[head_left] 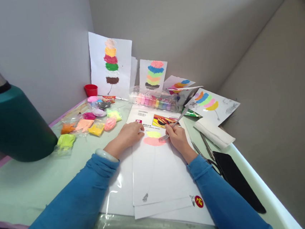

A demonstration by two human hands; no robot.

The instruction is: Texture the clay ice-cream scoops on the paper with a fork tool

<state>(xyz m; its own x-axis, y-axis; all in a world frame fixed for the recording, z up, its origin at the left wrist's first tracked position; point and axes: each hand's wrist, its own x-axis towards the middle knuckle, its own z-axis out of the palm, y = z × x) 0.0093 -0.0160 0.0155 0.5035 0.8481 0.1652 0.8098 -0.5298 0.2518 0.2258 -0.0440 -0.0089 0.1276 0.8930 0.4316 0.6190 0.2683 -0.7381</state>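
Note:
A white sheet of paper (158,171) lies in front of me on a stack of papers. On it sit a pink clay patch (152,142) and a yellow-green patch (153,133) above it. My right hand (176,137) is closed round a metal fork (175,123), whose tines rest on the pink clay. My left hand (129,134) lies flat on the paper's left edge, fingers stretched out, holding nothing.
Small bags of coloured clay (88,123) lie to the left, a clear box of clay colours (156,100) behind the paper. Finished clay pictures (111,62) lean on the wall. Scissors (206,152), a black case (237,180), a folded tissue (213,133), a red cup (91,89) and a green kettle (9,117) stand around.

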